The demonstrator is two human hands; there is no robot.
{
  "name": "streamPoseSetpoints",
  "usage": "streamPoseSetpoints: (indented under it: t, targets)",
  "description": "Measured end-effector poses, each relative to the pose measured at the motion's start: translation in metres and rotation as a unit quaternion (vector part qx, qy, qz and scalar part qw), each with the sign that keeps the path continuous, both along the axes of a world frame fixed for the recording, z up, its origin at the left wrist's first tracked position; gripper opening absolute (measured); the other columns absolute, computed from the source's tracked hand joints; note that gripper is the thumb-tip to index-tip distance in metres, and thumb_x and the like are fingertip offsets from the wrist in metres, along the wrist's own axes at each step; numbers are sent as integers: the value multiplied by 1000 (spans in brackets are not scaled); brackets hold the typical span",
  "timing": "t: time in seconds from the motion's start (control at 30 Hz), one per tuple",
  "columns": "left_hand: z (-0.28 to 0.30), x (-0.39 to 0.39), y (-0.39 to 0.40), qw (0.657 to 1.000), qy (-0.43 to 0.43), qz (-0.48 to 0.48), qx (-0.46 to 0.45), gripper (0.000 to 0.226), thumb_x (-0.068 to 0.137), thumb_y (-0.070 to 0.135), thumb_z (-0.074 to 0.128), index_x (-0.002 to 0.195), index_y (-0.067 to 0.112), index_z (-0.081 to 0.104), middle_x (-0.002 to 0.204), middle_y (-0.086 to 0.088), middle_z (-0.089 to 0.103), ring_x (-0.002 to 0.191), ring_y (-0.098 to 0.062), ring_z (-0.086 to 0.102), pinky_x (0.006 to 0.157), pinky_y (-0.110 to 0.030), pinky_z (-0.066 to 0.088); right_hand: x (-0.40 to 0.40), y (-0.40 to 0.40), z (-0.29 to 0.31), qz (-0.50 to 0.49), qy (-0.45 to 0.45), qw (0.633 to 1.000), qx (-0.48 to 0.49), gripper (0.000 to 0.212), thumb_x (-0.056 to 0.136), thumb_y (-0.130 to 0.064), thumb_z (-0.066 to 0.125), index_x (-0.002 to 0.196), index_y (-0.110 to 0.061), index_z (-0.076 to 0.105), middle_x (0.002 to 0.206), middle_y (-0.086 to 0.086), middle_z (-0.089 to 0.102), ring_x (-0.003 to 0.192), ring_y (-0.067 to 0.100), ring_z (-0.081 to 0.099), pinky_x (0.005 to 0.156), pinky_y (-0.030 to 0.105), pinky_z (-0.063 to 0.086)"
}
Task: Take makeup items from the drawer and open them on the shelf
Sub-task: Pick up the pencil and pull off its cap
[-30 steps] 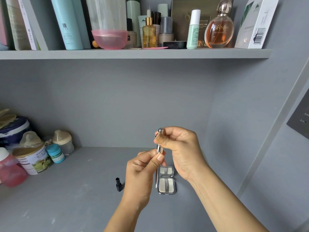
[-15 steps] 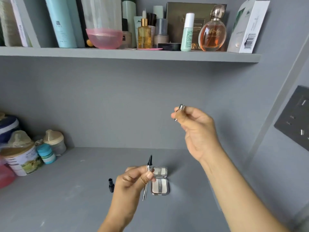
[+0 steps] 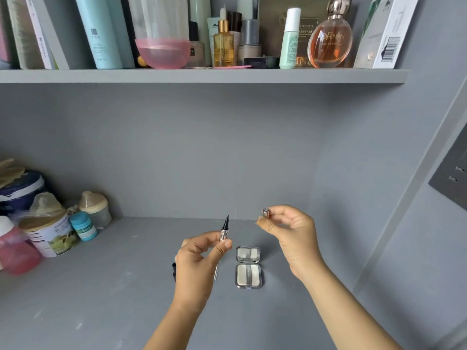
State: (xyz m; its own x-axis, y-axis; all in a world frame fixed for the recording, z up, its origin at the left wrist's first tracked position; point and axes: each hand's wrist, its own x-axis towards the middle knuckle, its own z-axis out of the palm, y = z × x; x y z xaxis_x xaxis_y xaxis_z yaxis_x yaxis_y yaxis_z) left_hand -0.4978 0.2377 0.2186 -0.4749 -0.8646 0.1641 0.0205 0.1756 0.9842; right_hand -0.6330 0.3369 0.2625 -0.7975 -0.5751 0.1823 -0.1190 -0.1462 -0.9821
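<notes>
My left hand (image 3: 199, 258) pinches a slim silver eyeliner pen (image 3: 223, 232), upright, its black tip bare and pointing up. My right hand (image 3: 290, 231) holds the pen's silver cap (image 3: 265, 212) between thumb and fingers, apart from the pen and to its right. Between the hands, an open square compact (image 3: 249, 267) lies flat on the grey lower shelf (image 3: 113, 286), lid folded back. A small black item (image 3: 173, 270) stands just left of my left hand, mostly hidden by it.
Tins, a small blue jar (image 3: 83, 226) and a pink bottle (image 3: 15, 248) crowd the shelf's left end. The upper shelf (image 3: 202, 75) carries a pink bowl (image 3: 163, 53), bottles, a perfume flask (image 3: 329, 40) and boxes. A dark socket plate (image 3: 452, 178) is on the right wall.
The cap came off the pen: my hands pulled apart, the right rising with the cap and then lowering to pen height. The left tilted the pen upright.
</notes>
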Motion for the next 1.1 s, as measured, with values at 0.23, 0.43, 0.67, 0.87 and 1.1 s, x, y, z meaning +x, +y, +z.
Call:
streamPoseSetpoints:
  t: [0.23,0.43,0.67,0.87,1.1]
  targets:
    - [-21,-10,10,986,-106,120,-38,11,76,38,73,67,37,66,71,14,70,91,-24,60,85,-31,21,-7,7,-45,-106,21,989,102,22,65,-17,83,62,-33,68,68,-14,72,73,0,66,95,47,48]
    - [-59,-19,24,967,-147,204,-48,16,75,46,69,77,31,71,63,16,64,98,-17,51,83,-27,17,3,14,-85,-188,62,972,127,15,58,-42,72,68,-50,65,90,-32,65,91,17,64,95,53,43]
    - [-112,-24,41,933,-244,229,-133,27,72,49,64,86,28,73,60,21,57,86,-9,36,77,-24,12,-2,31,-155,-251,41,946,202,15,63,-40,75,56,-44,62,73,-15,72,92,19,63,93,46,39]
    - [-137,-29,44,905,-335,219,-144,18,78,41,65,90,31,72,66,13,70,95,-18,51,76,-27,15,-8,39,-193,-273,43,917,287,5,72,-35,75,75,-30,75,60,-6,61,88,24,60,90,39,33]
    - [-149,-36,29,886,-372,228,-159,19,81,40,61,92,29,71,75,11,74,98,-19,51,82,-29,17,-12,36,-211,-270,61,900,336,7,75,-35,72,78,-29,75,68,-9,63,86,14,38,86,35,23]
